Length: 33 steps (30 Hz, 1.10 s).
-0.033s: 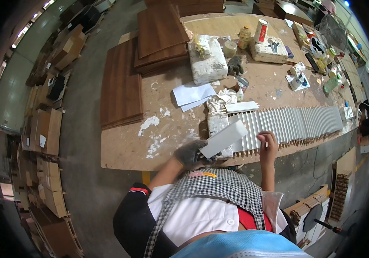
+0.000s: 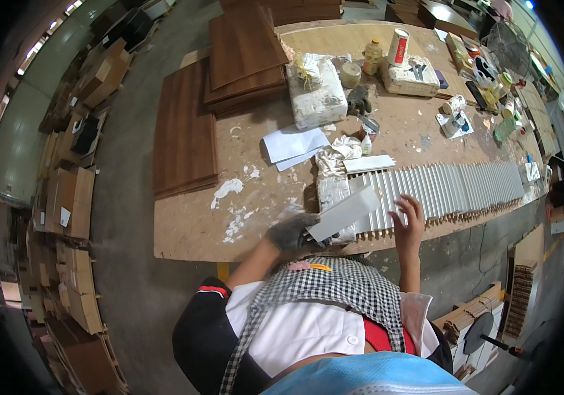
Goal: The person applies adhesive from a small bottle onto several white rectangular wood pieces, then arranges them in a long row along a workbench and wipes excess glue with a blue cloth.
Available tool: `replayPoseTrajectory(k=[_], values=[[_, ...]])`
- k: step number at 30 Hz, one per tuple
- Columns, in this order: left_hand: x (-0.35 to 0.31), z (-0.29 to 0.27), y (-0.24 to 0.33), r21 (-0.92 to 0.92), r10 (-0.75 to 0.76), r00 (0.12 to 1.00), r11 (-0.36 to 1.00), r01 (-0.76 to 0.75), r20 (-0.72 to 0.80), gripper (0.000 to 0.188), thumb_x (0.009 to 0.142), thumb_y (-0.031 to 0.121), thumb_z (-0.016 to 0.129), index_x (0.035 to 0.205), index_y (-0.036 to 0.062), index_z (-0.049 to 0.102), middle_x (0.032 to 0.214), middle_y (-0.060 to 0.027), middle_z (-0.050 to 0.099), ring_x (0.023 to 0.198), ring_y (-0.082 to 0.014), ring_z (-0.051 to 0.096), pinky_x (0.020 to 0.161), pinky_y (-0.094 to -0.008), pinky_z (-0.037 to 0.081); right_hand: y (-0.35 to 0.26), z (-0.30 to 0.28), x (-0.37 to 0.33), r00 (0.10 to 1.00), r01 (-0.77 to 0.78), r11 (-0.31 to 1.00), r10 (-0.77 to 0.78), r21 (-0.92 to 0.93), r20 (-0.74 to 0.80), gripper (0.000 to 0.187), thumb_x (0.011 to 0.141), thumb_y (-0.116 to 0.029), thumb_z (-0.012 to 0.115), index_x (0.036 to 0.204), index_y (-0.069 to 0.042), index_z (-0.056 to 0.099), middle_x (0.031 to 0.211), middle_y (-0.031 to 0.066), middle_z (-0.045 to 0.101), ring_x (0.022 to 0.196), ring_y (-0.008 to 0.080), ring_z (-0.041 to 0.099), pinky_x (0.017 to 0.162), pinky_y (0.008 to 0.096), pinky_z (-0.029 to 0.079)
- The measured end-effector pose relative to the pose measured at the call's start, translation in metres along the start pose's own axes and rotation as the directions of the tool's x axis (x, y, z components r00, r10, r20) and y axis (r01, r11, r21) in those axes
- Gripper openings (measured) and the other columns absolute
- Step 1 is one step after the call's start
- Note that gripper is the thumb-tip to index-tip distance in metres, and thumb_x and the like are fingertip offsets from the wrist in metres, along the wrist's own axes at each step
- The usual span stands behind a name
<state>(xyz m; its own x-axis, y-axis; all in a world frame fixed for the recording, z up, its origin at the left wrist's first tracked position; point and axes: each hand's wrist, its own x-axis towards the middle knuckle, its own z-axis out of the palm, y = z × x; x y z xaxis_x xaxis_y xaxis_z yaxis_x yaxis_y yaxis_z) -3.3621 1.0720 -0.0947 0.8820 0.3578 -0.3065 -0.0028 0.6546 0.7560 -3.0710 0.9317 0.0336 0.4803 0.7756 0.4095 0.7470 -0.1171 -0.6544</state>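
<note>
My left hand (image 2: 291, 235), in a dark grey glove, grips one end of a flat white panel (image 2: 344, 214). The panel slants up to the right, its far end over the left end of a long row of white slats (image 2: 453, 191). Small wooden pegs stick out along the row's near edge. My bare right hand (image 2: 410, 220) hovers by that edge with its fingers apart and nothing in them. Another white panel (image 2: 369, 164) lies at the back of the row. Beside it are a crumpled white cloth (image 2: 338, 151) and a small white bottle (image 2: 366, 144).
Dark brown boards (image 2: 186, 128) are stacked at the left of the paint-stained table (image 2: 262, 224). White sheets (image 2: 293, 146) lie mid-table. Behind them stand a white block (image 2: 317, 99), a jar (image 2: 373, 56) and a red-and-white can (image 2: 398, 47). A grey glove (image 2: 359, 100) lies nearby.
The fingers of my right hand have opened out and lifted slightly. The white panel in my left hand has hardly shifted.
</note>
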Motion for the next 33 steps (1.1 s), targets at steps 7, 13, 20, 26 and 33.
replayPoseTrajectory(k=[7,13,20,26,33], values=[[0.039,0.039,0.042,0.696,0.025,0.963,0.686,-0.212,0.269,0.035,0.100,0.025,0.053,0.124,0.0005,0.060,0.115,-0.0141,0.067,0.091,-0.0158,0.063,0.083,-0.0279,0.054,-0.047,0.008,0.009,0.807,0.575,0.777,-0.488,-0.255,0.332,0.034,0.086,-0.032,0.069,0.115,-0.015,0.067,0.110,0.0016,0.066,0.111,0.0230,0.059,0.106,0.0476,0.036],[0.025,0.037,0.051,0.617,-0.231,0.959,0.782,0.082,0.166,0.032,0.100,0.010,0.049,0.127,-0.0007,0.061,0.128,-0.0095,0.064,0.113,-0.0171,0.060,0.098,-0.0312,0.048,0.036,-0.007,-0.004,0.861,0.508,0.805,-0.473,-0.306,0.185,0.026,0.094,-0.027,0.060,0.078,-0.008,0.052,0.075,0.0078,0.051,0.073,0.0277,0.052,0.078,0.0415,0.044],[0.005,0.077,0.099,0.666,-0.221,0.975,0.724,0.180,-0.023,0.041,0.092,0.008,0.058,0.133,0.0017,0.056,0.132,-0.0123,0.061,0.118,-0.0228,0.058,0.103,-0.0357,0.046,0.009,0.002,-0.002,0.966,0.153,0.971,-0.187,-0.185,-0.179,0.013,0.086,-0.016,0.069,0.091,-0.005,0.063,0.088,0.0093,0.063,0.087,0.0286,0.061,0.080,0.0409,0.048],[0.011,0.026,0.030,0.652,0.022,0.997,0.756,-0.067,0.078,0.043,0.089,0.019,0.067,0.126,-0.0002,0.059,0.118,-0.0143,0.065,0.099,-0.0212,0.062,0.086,-0.0307,0.049,-0.011,0.038,0.011,0.820,0.544,0.816,-0.467,-0.197,0.330,0.019,0.088,-0.025,0.067,0.096,-0.008,0.065,0.099,0.0060,0.066,0.106,0.0208,0.061,0.108,0.0450,0.034],[-0.005,0.029,0.034,-0.098,-0.072,0.992,0.993,0.062,-0.102,0.044,0.098,0.026,0.057,0.129,-0.0049,0.055,0.114,-0.0165,0.067,0.095,-0.0188,0.066,0.078,-0.0282,0.057,0.077,0.041,0.034,0.996,0.090,0.962,-0.095,-0.258,-0.004,0.017,0.090,-0.012,0.068,0.080,-0.002,0.057,0.076,0.0124,0.059,0.071,0.0312,0.056,0.064,0.0412,0.045]])
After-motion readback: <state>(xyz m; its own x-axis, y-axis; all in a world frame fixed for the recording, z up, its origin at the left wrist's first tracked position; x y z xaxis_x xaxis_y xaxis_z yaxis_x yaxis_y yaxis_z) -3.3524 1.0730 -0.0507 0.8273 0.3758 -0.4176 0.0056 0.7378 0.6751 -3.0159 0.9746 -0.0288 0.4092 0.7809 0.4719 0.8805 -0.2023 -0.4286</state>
